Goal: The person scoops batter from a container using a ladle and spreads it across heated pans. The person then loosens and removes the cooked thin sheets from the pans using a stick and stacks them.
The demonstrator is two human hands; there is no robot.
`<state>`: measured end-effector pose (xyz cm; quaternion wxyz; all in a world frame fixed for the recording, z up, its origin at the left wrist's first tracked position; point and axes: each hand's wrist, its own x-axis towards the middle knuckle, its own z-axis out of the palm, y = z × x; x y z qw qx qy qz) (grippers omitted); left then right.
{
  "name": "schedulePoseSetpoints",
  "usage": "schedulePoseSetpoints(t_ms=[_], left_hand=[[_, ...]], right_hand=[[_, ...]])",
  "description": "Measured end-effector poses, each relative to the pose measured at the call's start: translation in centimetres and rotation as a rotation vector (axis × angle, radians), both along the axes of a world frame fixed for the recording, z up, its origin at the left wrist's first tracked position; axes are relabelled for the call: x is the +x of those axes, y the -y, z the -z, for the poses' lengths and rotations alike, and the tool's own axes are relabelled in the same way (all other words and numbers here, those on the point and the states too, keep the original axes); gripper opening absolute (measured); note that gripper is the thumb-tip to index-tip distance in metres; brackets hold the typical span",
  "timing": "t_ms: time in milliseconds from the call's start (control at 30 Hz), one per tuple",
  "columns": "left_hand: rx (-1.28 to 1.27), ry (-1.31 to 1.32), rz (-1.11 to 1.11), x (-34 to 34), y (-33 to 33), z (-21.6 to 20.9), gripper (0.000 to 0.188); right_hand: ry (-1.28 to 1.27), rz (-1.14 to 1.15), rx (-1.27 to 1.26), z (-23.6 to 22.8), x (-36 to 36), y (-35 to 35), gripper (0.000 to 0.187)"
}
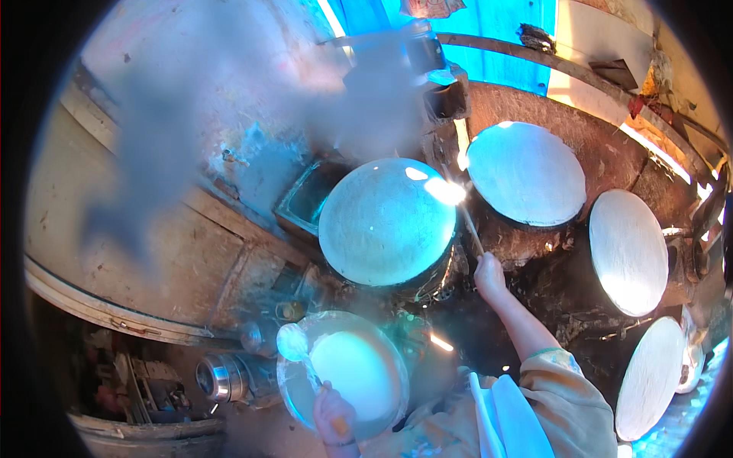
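1 thin, pale stick (473, 233) | long axis up-left from right hand (489, 276) grasping it, tip in glare beside round plate (385, 225) | 1 round-headed, whitish ladle (292, 343), left hand (334, 416) gripping, points up-left at rim of basin (292, 382)

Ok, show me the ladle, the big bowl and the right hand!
Ladle (292, 343): head view, its round end.
Big bowl (294, 388): head view, inner wall.
Right hand (489, 276): head view, its middle.

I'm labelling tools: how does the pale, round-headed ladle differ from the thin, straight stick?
The pale, round-headed ladle has a broad head; the thin, straight stick shows only a slim shaft, its tip lost in glare. The left hand holds the ladle, the right hand the stick. Both slant toward the picture's upper left.
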<state>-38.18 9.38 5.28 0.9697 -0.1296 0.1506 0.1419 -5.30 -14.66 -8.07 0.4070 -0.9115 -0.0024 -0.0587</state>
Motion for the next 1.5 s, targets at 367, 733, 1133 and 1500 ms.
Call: schedulePoseSetpoints(t_ms=[367,733,1133,1500], left_hand=[[0.022,-0.026,-0.113,-2.7,-1.3,0.4,0.018],[0.229,-0.230,0.048,-9.9,-7.4,10.0,0.022],[1.797,-1.204,1.354,-7.4,-10.1,22.9,0.025],[1.340,-0.569,1.144,-14.6,2.5,34.7,0.021]], right_hand=[[0.117,0.021,0.048,0.7,-1.2,-2.6,0.026],[-0.286,-0.438,0.285,2.5,-19.0,-15.9,0.021],[-0.061,-1.154,-0.918,0.6,-18.1,-19.0,0.031],[-0.192,-1.485,-1.324,-3.5,-19.3,-17.8,0.019]])
